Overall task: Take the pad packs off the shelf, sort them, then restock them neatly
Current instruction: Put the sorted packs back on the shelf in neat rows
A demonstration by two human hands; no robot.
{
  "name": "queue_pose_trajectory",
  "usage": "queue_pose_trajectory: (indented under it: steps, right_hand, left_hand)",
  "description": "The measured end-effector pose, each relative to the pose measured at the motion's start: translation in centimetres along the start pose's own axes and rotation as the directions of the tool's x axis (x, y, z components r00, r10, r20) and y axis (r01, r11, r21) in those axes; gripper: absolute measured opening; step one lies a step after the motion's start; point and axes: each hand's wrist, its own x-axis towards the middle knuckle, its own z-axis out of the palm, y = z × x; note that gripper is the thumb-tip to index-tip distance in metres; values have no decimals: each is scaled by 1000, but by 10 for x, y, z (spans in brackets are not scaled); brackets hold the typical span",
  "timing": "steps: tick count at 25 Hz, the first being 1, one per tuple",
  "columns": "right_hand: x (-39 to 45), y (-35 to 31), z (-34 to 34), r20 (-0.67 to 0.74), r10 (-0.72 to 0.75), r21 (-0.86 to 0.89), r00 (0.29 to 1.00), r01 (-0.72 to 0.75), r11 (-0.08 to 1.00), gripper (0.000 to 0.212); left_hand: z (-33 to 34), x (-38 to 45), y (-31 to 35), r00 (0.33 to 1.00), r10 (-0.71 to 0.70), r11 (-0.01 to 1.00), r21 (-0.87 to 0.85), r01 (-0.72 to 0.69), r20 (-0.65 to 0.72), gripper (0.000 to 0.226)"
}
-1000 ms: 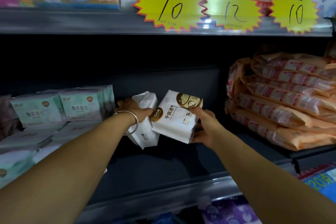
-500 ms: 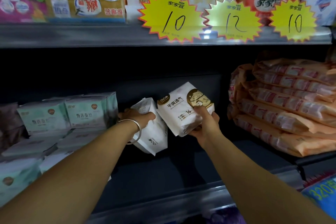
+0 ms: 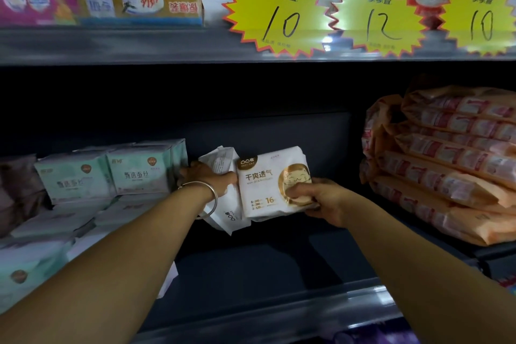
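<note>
My right hand pinches a white pack upright, its long side level. Just left, touching it, my left hand grips the second pack, tilted.

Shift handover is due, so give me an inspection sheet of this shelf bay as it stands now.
Surface: dark shelf, bare in the middle.
Job's things: white cat-print pack upright, front facing out; second white pack beside it.
Clutter: mint-green packs to the left; orange packs stacked to the right.
Hands: left hand holds the second white pack; right hand grips the cat-print pack.
Cables: nothing seen.
Surroundings: yellow price tags on the shelf above.
</note>
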Motion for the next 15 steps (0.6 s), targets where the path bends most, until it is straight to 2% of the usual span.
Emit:
queue_pose_trajectory:
  steps: [2,5,8,12,14,15]
  right_hand:
    - [9,-1,-1,-48,-30,29,998,31,999,64]
    - [25,0,-5,-204,-67,133,977,95,987,62]
    - [45,8,-1,-289,-88,92,953,119,989,70]
    - [69,16,21,-344,-131,61,930,161,985,65]
    - [81,18,34,-323,-158,73,933,191,979,61]
    - [84,19,42,-292,-161,26,943,176,984,62]
  left_hand:
    - [-1,4,-3,1000,8,1000,-9,-8,13,99]
    - [-4,13,-5,1000,15,999,30,-15,6,101]
    - [-9,21,-7,1000,14,999,44,-15,21,114]
    - [-15,29,-5,998,49,994,92,-53,46,117]
    - [-17,33,-6,997,61,989,132,-67,46,105]
    - [-18,35,-7,997,65,986,150,-71,44,100]
